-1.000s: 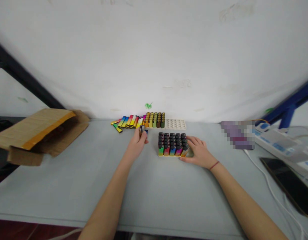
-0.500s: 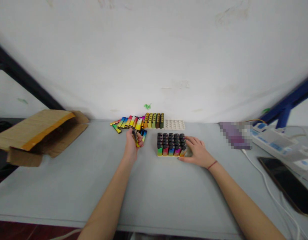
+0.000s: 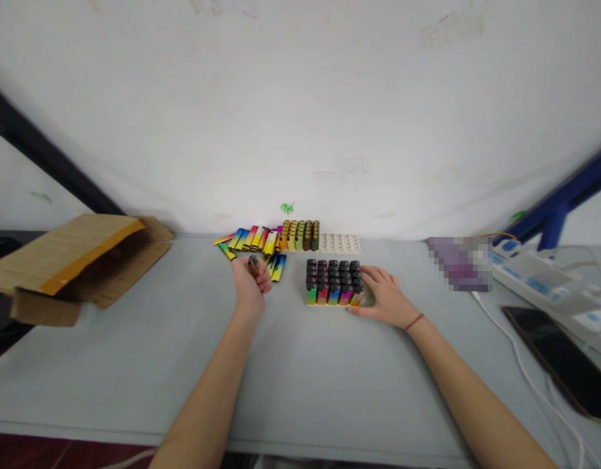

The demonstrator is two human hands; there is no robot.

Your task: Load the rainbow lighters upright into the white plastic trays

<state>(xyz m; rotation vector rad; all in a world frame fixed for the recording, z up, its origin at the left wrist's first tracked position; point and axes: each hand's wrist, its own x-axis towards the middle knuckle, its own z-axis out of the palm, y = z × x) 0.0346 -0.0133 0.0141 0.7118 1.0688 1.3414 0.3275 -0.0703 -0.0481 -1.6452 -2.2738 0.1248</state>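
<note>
My left hand (image 3: 250, 284) is closed around a lighter (image 3: 253, 262), whose dark top sticks out above the fingers. It is held just above the table, a little in front of a row of loose rainbow-coloured lighters (image 3: 254, 238) lying by the wall. My right hand (image 3: 385, 296) rests on the table with its fingers against the right side of a white tray (image 3: 329, 303) filled with upright black-capped lighters (image 3: 333, 279). Behind it stand another group of upright lighters (image 3: 301, 235) and an empty white tray (image 3: 340, 244).
An open cardboard box (image 3: 70, 260) lies on its side at the far left. On the right are a purple blurred object (image 3: 459, 262), a white power strip (image 3: 549, 286) with cables, and a dark phone (image 3: 559, 355). A white wall rises behind the grey table (image 3: 300, 378).
My left hand has pulled back and leftward from the row of loose lighters, with a lighter in its fingers. My right hand has stayed by the filled tray.
</note>
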